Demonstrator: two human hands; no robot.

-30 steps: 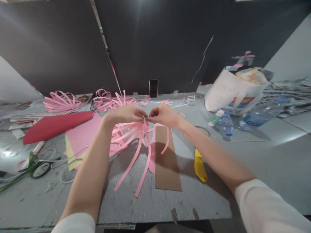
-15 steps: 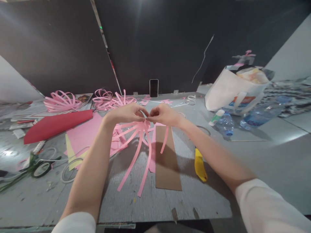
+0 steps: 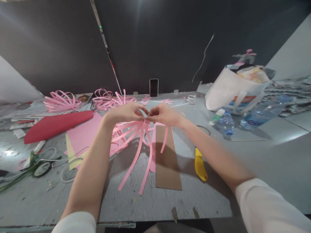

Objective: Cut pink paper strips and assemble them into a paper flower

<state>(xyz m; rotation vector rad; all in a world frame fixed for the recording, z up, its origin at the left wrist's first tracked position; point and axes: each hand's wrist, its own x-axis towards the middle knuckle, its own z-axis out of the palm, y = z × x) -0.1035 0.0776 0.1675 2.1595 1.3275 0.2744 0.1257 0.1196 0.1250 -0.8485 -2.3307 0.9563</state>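
A bunch of pink paper strips (image 3: 138,147) hangs between my hands, its gathered end pinched where the fingertips meet. My left hand (image 3: 128,112) is closed on that end from the left. From the right, my right hand (image 3: 162,115) pinches the same spot, thumb and forefinger together. Two long strips dangle toward the table's front, others fan out to the left, and a shorter one hangs below my right hand. Underneath lies a brown cardboard piece (image 3: 167,165) with pink paper along its left side. The fingers hide the exact joining point.
A yellow utility knife (image 3: 200,165) lies right of the cardboard. Pink strip bundles (image 3: 62,102), red paper (image 3: 58,126), pink sheets (image 3: 84,132) and green tape (image 3: 42,168) spread leftward. A phone (image 3: 154,87) stands at the back. Bottles (image 3: 262,115) and a white bag (image 3: 233,87) stand right.
Both hands stay nearly in place, still pinching the strips. The dangling strip ends have shifted very slightly to the right.
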